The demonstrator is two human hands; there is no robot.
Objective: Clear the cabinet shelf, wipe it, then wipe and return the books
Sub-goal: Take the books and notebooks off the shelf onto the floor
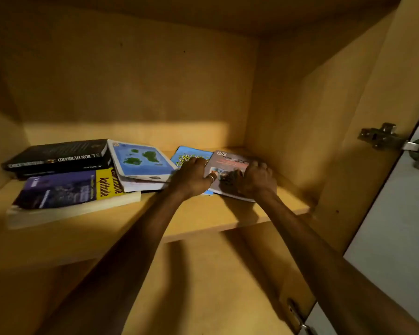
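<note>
Several books lie flat on the wooden cabinet shelf [228, 215]. At the left a black book [58, 154] sits behind a thick purple and yellow book [70, 192]. A blue map-cover book [140, 160] leans on them. To the right, a grey book [230, 163] lies partly over a light-blue booklet [191, 154]. My left hand [191, 177] grips the grey book's left edge, thumb on the cover. Fingers curled, my right hand [257, 181] holds its right side. No cloth is in view.
The cabinet's right wall stands just beside the grey book. An open white door [397, 213] hangs at the right on a metal hinge [377, 137]; a second hinge [298, 317] is lower down. Another compartment lies under the shelf.
</note>
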